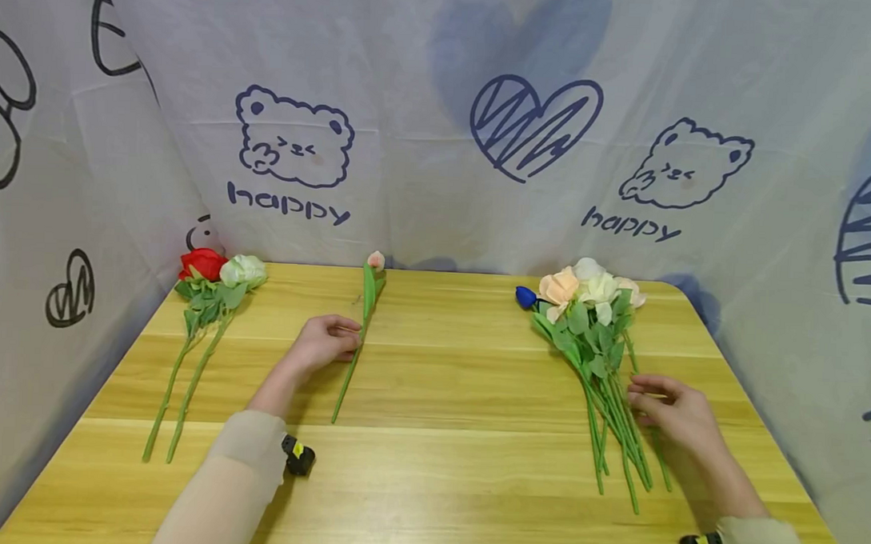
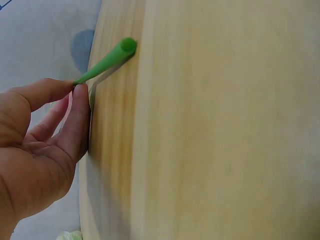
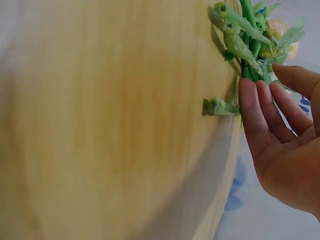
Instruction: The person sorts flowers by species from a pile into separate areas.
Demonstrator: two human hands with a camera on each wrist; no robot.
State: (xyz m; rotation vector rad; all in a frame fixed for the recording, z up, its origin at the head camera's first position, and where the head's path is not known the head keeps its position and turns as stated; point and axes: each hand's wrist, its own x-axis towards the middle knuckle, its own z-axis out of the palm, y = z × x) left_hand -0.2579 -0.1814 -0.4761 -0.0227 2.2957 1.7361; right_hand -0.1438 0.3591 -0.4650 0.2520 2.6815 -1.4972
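Note:
Near the middle of the table lies a pale pink tulip (image 1: 369,290), its green stem slanting toward the front. My left hand (image 1: 323,344) pinches that stem between thumb and fingertips, as the left wrist view shows at the green stem (image 2: 107,61). On the right is a bunch of flowers (image 1: 599,290) with cream, peach and white blooms, a blue bud and several long stems. My right hand (image 1: 679,412) reaches to the right side of these stems, with thumb and fingers apart. In the right wrist view its fingertips (image 3: 247,87) are right by the stems.
A red rose (image 1: 203,264) and a pale green-white flower (image 1: 243,272) lie side by side at the left, stems toward the front. Behind the wooden table (image 1: 443,480) hangs a printed white cloth (image 1: 417,167), which also covers both sides.

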